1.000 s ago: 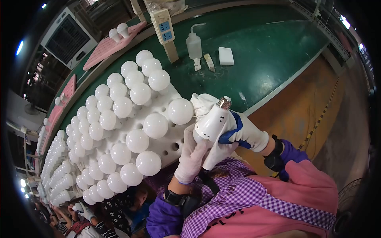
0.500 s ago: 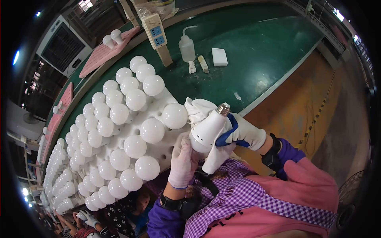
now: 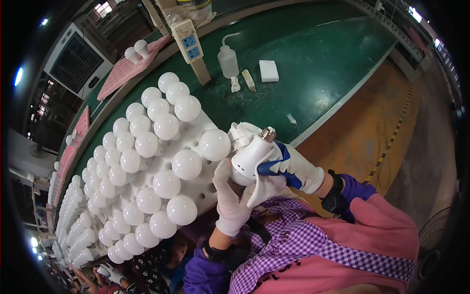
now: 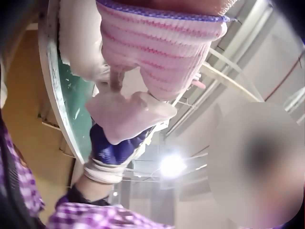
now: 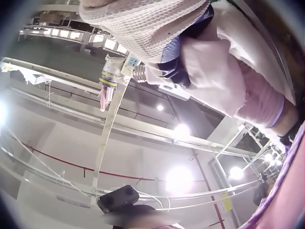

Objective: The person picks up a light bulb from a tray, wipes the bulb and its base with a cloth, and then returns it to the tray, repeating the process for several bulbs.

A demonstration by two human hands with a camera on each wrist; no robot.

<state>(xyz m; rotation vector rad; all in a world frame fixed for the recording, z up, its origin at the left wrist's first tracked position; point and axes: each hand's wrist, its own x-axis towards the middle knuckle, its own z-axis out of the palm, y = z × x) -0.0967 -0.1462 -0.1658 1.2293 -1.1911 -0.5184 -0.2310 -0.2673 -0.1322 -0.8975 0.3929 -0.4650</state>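
Observation:
A white light bulb (image 3: 247,158) with a metal screw base is held at chest height, base up and tilted away. My right hand (image 3: 297,169), in a white glove with blue coating, grips its side through a white cloth (image 3: 264,190). My left hand (image 3: 232,206), in a pale striped glove, has thumb and fingers curved around the globe end. In the left wrist view the cloth (image 4: 128,117) hangs between both hands and hides most of the bulb. Only the screw base (image 5: 139,73) shows past the blue-coated glove in the right wrist view.
Beside the hands, a white holed tray (image 3: 208,172) carries rows of round bulbs (image 3: 187,164). On the green table (image 3: 313,63) stand a squeeze bottle (image 3: 228,61), a white block (image 3: 269,71) and small scraps. A socket post (image 3: 191,46) rises behind; pink trays (image 3: 129,71) lie beyond.
The bulb's base has swung slightly left and the bulb has turned in the hands. My left fingers have shifted around the globe; my right hand's blue-coated fingers now reach further over the bulb.

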